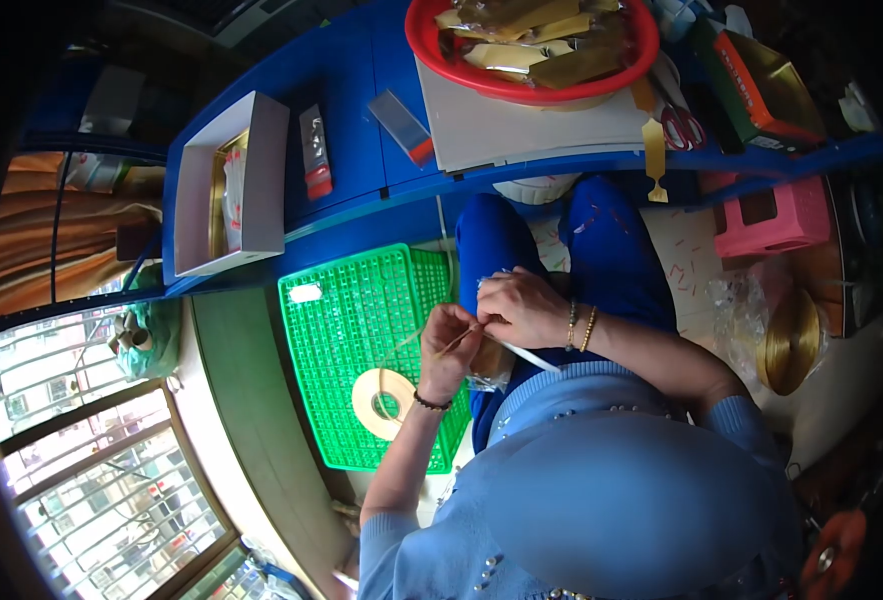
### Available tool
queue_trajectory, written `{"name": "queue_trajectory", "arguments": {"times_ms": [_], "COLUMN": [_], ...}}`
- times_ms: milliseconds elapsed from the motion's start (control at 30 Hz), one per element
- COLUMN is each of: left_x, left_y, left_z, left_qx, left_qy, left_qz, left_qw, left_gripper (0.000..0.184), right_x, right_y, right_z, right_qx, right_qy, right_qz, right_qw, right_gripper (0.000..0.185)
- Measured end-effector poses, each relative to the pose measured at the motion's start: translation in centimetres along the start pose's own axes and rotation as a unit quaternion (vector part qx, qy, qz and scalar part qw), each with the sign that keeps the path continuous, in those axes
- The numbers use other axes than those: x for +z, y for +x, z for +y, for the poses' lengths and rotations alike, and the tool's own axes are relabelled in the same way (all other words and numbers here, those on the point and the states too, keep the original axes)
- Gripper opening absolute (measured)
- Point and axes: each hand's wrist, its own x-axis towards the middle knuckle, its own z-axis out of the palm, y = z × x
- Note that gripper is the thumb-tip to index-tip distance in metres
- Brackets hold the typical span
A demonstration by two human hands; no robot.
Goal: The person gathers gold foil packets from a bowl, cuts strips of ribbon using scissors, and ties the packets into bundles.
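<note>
Above my lap, my left hand is closed in a pinch on a thin pale ribbon. One stretch of it leads back toward a cream ribbon roll lying on an upturned green plastic basket. Close against it, my right hand also pinches with bent fingers at the same spot. The exact point between the fingertips is too small to make out. A white strip sticks out below the right hand toward my waist. Under my hands lies a clear plastic packet, partly hidden.
A red basin of gold packets stands on the blue table. Nearby are scissors, a gold tag at the edge, plastic sleeves and a white box. Right: pink stool, gold ribbon roll.
</note>
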Motion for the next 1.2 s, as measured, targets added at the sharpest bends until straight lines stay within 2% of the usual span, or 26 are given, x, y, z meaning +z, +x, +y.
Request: {"name": "queue_trajectory", "arguments": {"times_ms": [133,267,367,467,567,667,767,833,933,1033,1200], "left_x": [-0.6,-0.5,-0.4,0.2,0.8,0.4,0.3,0.6,1.1,0.6,0.4], "left_y": [0.4,0.6,0.5,0.5,0.5,0.9,0.9,0.7,0.7,0.6,0.5], "left_z": [-0.6,-1.0,-0.7,-0.2,1.1,0.8,0.5,0.7,0.6,-0.3,0.1], "left_qx": [0.032,0.101,0.130,0.102,0.087,0.194,0.142,0.158,0.139,0.130,0.119], "left_qy": [0.046,0.116,0.218,0.242,0.339,0.425,0.367,0.355,0.331,0.318,0.332], "left_qz": [0.000,0.019,0.031,0.070,0.086,0.075,0.090,0.109,0.131,0.142,0.139], "left_qw": [0.998,0.988,0.967,0.962,0.933,0.881,0.915,0.915,0.924,0.928,0.926], "left_gripper": [0.022,0.021,0.021,0.020,0.015,0.010,0.009,0.007,0.007,0.008,0.011], "right_x": [0.6,1.3,1.5,1.8,2.0,2.0,1.8,1.2,1.6,1.3,1.7], "right_y": [0.5,0.4,0.3,0.1,0.1,0.0,-0.4,-0.4,-0.5,-0.5,-0.4], "right_z": [0.1,0.2,0.2,0.3,0.3,0.1,0.0,-0.1,0.5,0.8,1.2], "right_qx": [0.034,0.019,0.017,0.011,0.002,-0.004,0.010,0.030,0.011,-0.007,0.012], "right_qy": [0.007,-0.005,-0.019,-0.018,-0.017,-0.023,-0.002,0.020,0.045,0.054,0.078], "right_qz": [-0.005,0.042,0.056,0.074,0.085,0.093,0.082,0.063,0.114,0.071,0.067], "right_qw": [0.999,0.999,0.998,0.997,0.996,0.995,0.997,0.997,0.992,0.996,0.995], "right_gripper": [0.009,0.011,0.011,0.012,0.012,0.011,0.008,0.005,0.004,0.006,0.002]}}
